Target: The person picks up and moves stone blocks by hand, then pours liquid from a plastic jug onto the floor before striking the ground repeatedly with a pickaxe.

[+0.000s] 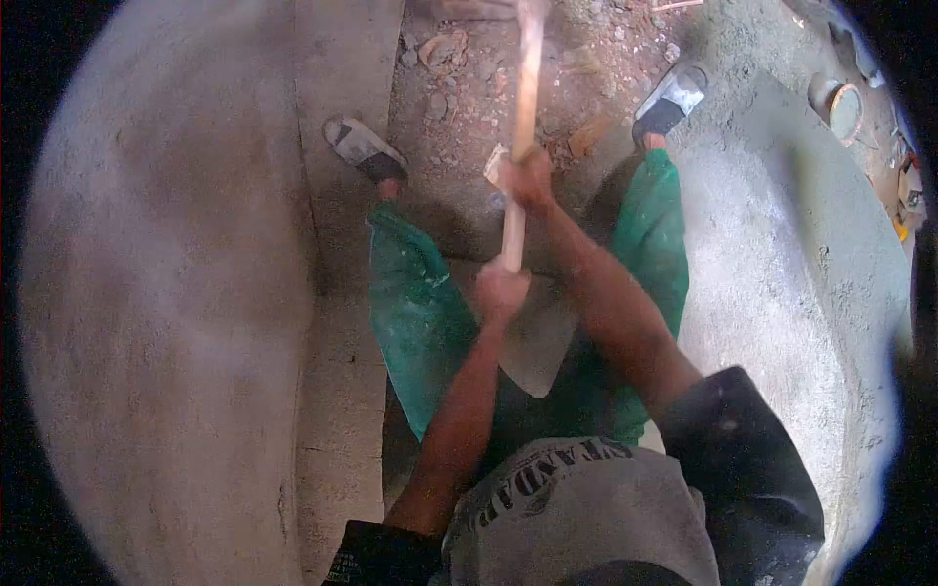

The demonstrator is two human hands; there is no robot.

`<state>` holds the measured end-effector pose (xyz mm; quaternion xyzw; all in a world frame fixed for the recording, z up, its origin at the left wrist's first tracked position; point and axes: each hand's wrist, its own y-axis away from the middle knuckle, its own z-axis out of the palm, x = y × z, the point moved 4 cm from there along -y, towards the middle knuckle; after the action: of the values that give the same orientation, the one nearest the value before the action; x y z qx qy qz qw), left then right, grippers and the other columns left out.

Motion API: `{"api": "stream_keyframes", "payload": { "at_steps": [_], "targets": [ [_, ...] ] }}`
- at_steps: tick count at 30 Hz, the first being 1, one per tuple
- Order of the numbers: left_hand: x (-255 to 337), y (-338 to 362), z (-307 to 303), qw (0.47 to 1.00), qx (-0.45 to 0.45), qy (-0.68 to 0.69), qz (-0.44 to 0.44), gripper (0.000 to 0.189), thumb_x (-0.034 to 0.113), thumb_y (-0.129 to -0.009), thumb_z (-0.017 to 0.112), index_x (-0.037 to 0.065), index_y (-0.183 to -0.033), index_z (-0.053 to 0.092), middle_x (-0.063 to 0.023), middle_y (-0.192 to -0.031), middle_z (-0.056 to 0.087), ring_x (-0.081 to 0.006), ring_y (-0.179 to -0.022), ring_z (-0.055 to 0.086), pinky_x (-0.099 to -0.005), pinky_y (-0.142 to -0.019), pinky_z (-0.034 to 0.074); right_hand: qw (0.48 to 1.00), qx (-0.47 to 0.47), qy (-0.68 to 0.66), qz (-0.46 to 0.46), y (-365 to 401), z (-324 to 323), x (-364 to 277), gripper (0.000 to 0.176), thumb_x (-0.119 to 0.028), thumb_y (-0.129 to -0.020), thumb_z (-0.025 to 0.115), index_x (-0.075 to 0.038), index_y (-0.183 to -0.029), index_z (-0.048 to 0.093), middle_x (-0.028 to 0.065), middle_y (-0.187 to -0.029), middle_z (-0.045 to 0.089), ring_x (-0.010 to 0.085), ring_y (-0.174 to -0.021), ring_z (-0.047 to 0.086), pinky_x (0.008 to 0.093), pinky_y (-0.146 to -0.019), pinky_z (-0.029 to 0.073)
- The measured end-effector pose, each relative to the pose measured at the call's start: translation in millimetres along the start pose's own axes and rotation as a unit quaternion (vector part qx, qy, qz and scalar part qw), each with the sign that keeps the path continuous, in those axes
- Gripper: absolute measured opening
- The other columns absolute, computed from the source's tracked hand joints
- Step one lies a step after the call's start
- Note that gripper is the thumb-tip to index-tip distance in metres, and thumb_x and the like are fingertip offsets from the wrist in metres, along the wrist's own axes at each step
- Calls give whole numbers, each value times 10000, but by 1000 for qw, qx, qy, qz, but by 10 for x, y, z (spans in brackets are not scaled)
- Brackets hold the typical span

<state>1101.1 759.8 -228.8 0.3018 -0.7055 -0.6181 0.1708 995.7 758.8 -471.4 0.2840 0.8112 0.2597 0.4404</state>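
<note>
A long wooden-handled tool (526, 98) runs from between my legs up to the top edge of the head view. Its head there is smeared by motion and partly cut off, so I cannot tell its kind. My left hand (501, 293) is wrapped around the lower end of the handle. Higher up the same handle, my right hand (529, 179) grips it with closed fingers. Broken rubble (469, 93) covers the ground under the tool's upper part. A pale flat piece (496, 168) shows just left of my right hand.
My shoes (366, 148) stand apart on either side of the rubble. A smooth grey wall surface (166, 293) rises at left, and a rough cement surface (782, 264) curves along the right. Far right lies a round bucket (845, 112) with scattered debris near it.
</note>
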Motion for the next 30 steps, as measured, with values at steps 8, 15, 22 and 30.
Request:
{"api": "stream_keyframes", "payload": {
  "at_steps": [8, 15, 22, 30],
  "targets": [
    [-1228, 629, 1010, 984, -103, -110, 94, 434, 307, -847, 687, 1, -1150, 636, -223, -1097, 660, -377, -1024, 644, -509, -879, 502, 937, -108, -3, 332, 1365, -610, -918, 466, -154, -747, 688, 32, -1160, 583, 297, -1094, 632, 432, -1067, 625, 490, -908, 528],
    [-919, 595, 1146, 972, -76, -145, 167, 369, 309, -854, 670, 28, -1093, 671, -211, -1031, 682, -380, -942, 668, -522, -827, 525, 912, 30, -148, 382, 1199, -1549, -1089, 252, -75, -765, 656, -30, -1011, 623, 105, -777, 661, 249, -637, 666, 438, -538, 538],
    [248, 28, 1046, 989, -41, -37, 134, 266, 247, -758, 710, 13, -885, 710, -183, -792, 700, -353, -741, 694, -499, -712, 548, 923, 54, -299, 236, 337, -1365, 454, 98, -63, -848, 601, -73, -751, 597, 56, -641, 597, 209, -470, 599, 364, -378, 451],
    [-301, 1099, 1055, 990, -81, -83, 79, 224, 221, -746, 717, 14, -830, 712, -180, -766, 702, -359, -730, 702, -485, -686, 560, 871, 27, -233, 431, 1531, -1665, -165, 208, -5, -766, 654, -68, -911, 518, 64, -603, 513, 212, -425, 559, 360, -327, 434]
  ]
}}
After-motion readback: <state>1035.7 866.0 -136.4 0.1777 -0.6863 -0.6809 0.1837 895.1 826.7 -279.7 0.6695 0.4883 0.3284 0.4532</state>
